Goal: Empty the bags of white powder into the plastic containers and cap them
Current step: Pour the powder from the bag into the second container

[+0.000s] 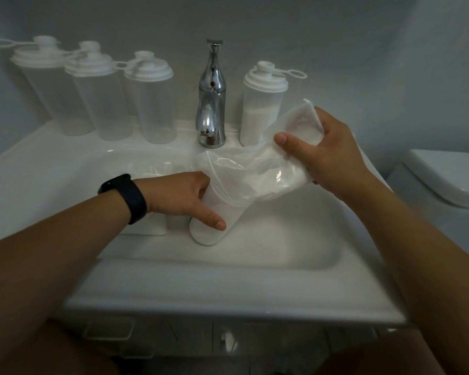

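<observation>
A bathroom, apparently domestic. A white ceramic washbasin (228,288) with a rectangular bowl fills the centre, and a chrome pillar tap (211,104) rises from its back ledge. At the right edge stands a white toilet (444,180), lid closed, near the basin. Plain pale walls (336,28) meet behind the fixtures. Below the basin, a cabinet front (211,345) with recessed handles is dimly visible. Lidded translucent plastic containers (98,98) stand along the ledge.

White sink (255,288) below a grey wall; chrome faucet (211,101) upright on its back ledge; white toilet (444,180) just beside, at right.
</observation>
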`<move>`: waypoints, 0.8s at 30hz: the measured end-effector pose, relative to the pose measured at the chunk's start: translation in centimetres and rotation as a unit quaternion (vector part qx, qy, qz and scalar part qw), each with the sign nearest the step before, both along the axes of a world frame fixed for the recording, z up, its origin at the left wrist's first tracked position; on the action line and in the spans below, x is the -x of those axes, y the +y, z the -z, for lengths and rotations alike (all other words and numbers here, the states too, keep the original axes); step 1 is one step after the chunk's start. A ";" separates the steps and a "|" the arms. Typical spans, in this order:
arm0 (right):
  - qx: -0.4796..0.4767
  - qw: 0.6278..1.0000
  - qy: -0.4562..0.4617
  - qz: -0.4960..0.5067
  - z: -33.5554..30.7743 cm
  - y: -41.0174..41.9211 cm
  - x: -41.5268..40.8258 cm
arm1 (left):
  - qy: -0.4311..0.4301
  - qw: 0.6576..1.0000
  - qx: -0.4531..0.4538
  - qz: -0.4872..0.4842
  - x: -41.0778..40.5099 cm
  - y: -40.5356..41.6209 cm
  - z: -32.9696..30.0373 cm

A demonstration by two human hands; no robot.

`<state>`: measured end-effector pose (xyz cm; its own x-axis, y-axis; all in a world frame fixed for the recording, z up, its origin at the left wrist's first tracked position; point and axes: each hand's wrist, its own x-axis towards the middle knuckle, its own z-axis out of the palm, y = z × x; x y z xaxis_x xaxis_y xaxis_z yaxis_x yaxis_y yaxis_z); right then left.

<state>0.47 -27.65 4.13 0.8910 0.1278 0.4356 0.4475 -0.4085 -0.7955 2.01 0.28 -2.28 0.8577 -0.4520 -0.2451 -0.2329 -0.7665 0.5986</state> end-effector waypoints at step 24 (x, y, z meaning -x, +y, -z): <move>-0.006 1.000 -0.020 0.007 -0.1 0.0 0.0 | -0.001 1.000 0.002 -0.001 0.1 -0.1 -0.1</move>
<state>0.44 -27.61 4.20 0.8743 0.1092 0.4730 0.4736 -0.4053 -0.7819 1.89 0.21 -2.17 0.8590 -0.4514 -0.2416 -0.2329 -0.7647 0.6008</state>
